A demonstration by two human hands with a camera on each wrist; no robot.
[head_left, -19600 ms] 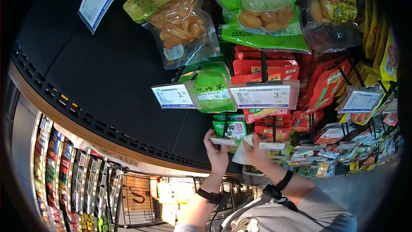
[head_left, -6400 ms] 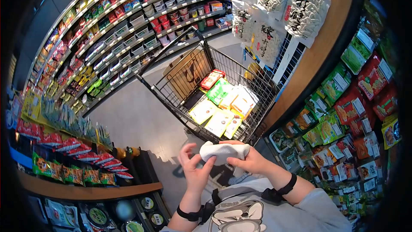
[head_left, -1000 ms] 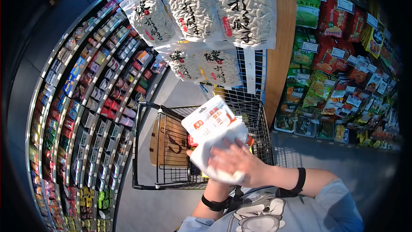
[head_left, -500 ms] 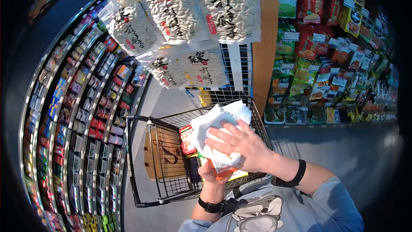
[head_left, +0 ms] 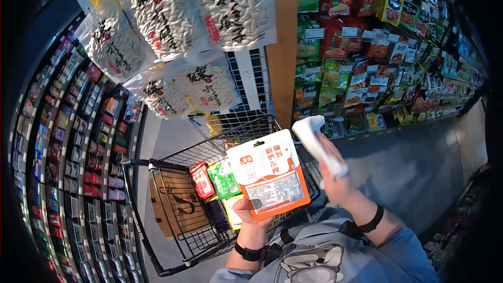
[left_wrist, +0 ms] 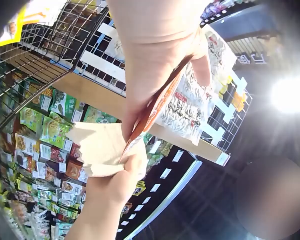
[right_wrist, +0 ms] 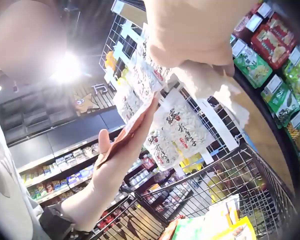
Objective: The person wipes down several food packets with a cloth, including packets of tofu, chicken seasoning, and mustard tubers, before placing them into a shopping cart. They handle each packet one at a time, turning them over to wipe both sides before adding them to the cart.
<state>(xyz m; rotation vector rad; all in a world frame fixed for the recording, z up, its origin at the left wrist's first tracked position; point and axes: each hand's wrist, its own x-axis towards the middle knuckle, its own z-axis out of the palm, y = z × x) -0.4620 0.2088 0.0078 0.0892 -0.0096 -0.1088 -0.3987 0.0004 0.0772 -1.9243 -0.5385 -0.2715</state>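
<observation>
- Currently the left hand (head_left: 252, 221) holds a flat orange-and-white plastic packet (head_left: 270, 175) by its lower edge, thumb on the printed face and the other fingers behind it
- That packet is a smooth rectangle with rounded corners and a small hang slot at the top, held up near-upright in front of the black wire shopping cart (head_left: 139, 225) in the head view
- The right hand (head_left: 336, 182) grips a folded white fabric cloth (head_left: 310, 133), soft and matt, its edge wavy in the left wrist view, to the right of the cart's basket and just beside the packet
- Both hands are apart from each other, each closed on its own thing
- Inside the cart lie a glossy red pouch (head_left: 201, 180), a crinkled bright green pouch (head_left: 224, 179) and a yellow-and-white flat pouch (head_left: 232, 214), the last partly hidden by the packet
- A brown flat panel with a dark pattern (head_left: 170, 204) stands at the cart's handle end
- Beyond the cart, bulging clear plastic bags of white seeds (head_left: 236, 10) hang on a metal grid rack, next to a smooth brown wooden board (head_left: 285, 36)
- Curved rows of stocked shelves (head_left: 78, 162) run left of the cart, and shiny hanging snack pouches (head_left: 335, 81) fill the display beyond it on the right
</observation>
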